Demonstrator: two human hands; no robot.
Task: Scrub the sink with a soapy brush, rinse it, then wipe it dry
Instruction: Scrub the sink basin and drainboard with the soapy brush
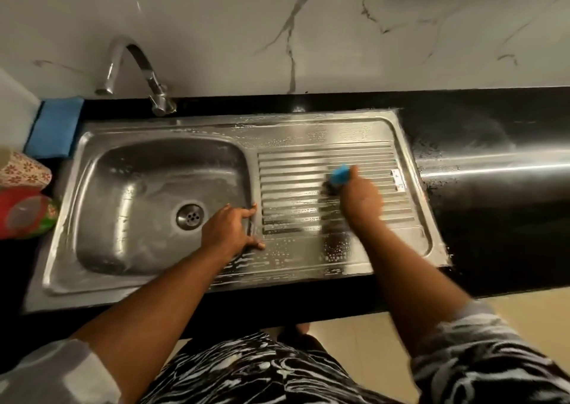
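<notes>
A stainless steel sink (92, 169) with a basin on the left and a ribbed drainboard (296, 163) on the right is set into a black counter. Soap suds cover the drainboard and rim. My right hand (362, 201) grips a blue brush (339, 176) with dark bristles, pressed onto the drainboard ribs; it is blurred by motion. My left hand (229, 230) rests on the ridge between basin and drainboard, fingers curled over its edge. The drain (189, 217) lies just left of that hand.
A chrome tap (132, 70) curves over the basin's back left. A blue cloth (54, 125) lies at the counter's back left corner. Floral and red-green containers (21, 200) stand at the left edge. Wet black counter (493, 156) extends right, below a marble wall.
</notes>
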